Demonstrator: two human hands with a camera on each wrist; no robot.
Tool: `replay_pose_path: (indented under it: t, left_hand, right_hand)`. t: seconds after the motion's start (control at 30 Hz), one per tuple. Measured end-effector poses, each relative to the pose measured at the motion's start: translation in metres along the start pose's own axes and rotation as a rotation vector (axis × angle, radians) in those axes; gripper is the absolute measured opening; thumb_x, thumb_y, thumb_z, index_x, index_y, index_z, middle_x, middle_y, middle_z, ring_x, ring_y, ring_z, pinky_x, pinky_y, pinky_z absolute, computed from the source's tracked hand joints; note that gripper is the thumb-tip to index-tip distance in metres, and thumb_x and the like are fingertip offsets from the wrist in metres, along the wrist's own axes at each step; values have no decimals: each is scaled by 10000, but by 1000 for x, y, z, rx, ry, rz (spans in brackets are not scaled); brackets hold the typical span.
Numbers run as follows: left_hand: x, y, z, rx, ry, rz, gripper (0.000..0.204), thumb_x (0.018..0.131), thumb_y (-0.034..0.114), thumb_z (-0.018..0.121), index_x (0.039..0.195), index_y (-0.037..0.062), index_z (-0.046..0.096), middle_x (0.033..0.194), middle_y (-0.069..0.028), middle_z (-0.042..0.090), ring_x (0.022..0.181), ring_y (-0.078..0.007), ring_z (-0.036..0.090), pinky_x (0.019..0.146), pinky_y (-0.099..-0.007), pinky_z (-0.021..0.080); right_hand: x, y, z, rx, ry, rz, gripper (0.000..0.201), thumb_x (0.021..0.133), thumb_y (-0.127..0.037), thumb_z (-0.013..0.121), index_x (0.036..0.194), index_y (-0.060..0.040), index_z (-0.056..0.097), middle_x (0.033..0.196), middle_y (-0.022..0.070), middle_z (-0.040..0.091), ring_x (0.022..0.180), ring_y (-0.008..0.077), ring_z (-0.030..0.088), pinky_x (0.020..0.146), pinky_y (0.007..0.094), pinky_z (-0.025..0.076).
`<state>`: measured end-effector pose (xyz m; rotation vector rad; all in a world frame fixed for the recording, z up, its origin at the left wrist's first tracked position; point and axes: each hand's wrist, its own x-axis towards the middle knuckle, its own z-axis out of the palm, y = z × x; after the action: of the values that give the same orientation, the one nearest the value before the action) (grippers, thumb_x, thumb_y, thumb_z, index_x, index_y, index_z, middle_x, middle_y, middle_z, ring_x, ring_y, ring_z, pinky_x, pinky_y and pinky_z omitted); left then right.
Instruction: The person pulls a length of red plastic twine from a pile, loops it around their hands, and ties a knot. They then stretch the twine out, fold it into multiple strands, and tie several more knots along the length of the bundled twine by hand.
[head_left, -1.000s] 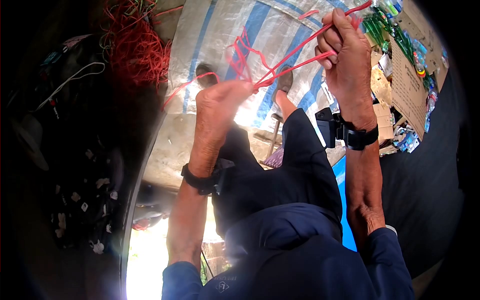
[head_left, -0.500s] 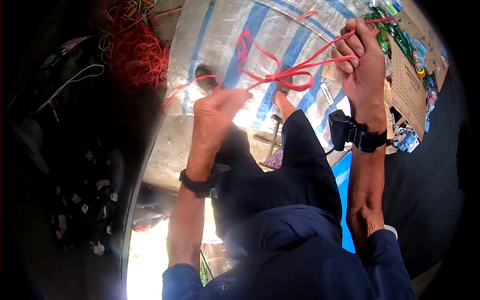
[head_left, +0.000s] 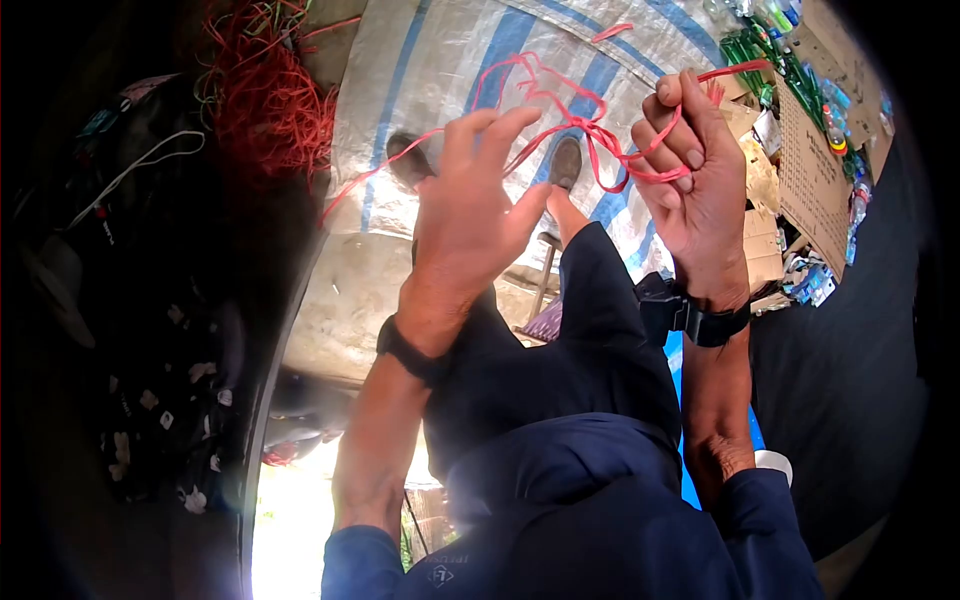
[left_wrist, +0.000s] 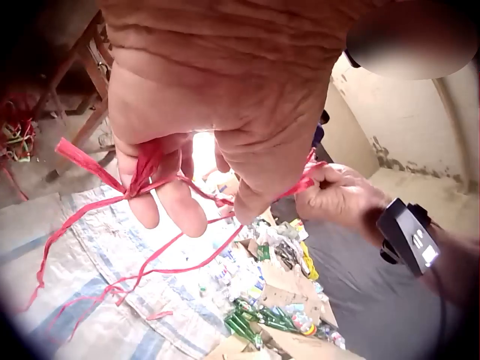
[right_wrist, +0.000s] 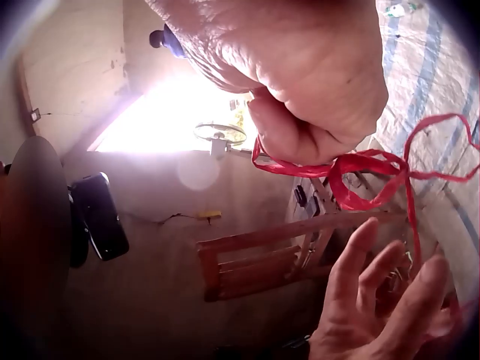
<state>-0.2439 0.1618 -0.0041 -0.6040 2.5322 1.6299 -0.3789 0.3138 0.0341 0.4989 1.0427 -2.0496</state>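
Red plastic twine [head_left: 584,124], knotted with loops, hangs from the right hand [head_left: 700,190], whose curled fingers grip it; a short end sticks out past the thumb. To its left the left hand [head_left: 465,200] is blurred, fingers spread and slightly bent. In the left wrist view, strands of twine [left_wrist: 82,214] pass by the fingers of the left hand [left_wrist: 217,112]; whether they are held is unclear. In the right wrist view the left hand [right_wrist: 375,307] has its fingers apart below the twine loops [right_wrist: 367,180], beside a hanging strand.
A heap of red twine [head_left: 270,110] lies at the upper left. Under the feet is a white sheet with blue stripes [head_left: 400,60]. Cardboard [head_left: 812,165] and green bottles [head_left: 745,55] are on the right. The right wrist view shows a wooden frame [right_wrist: 255,262].
The left hand has let go of the knotted twine and its fingers have spread. The right hand first moved right, then back left and slightly down, still gripping the twine.
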Motion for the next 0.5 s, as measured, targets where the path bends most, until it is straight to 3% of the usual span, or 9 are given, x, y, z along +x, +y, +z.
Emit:
replay_pose_path:
  t: [0.13,0.23,0.3,0.5]
  left_hand:
    - [9,-3,16,-18,22,41,623,747,-1,751,1322,150,563,1292,-126,580,881,-235,669,728,-311,562]
    - [18,-4,26,-88,69,181,602,761,-12,733,1315,156,566,1362,-138,550,1004,-283,677,794,-341,570]
    - [23,-2,29,-141,36,219,528,796,92,725,1290,200,574,1347,-104,555,970,-332,676,736,-377,568]
    - [26,5,33,16,-74,202,454,775,73,736,1195,208,628,1083,-84,599,739,-300,668,619,-390,529]
  right_hand:
    - [-3,3,9,52,-19,44,298,1089,-267,397,952,-46,542,587,-65,322,401,11,276,293,166,282]
    - [-6,-1,12,73,-39,54,294,1090,-266,394,953,-48,536,577,-66,307,397,11,270,289,164,265]
    - [-7,-4,13,58,20,102,317,1075,-300,419,920,-67,566,528,-90,304,374,13,271,293,177,261]
    - [-10,-5,11,15,8,149,312,1077,-280,410,920,-56,561,534,-85,282,387,16,264,298,174,238]
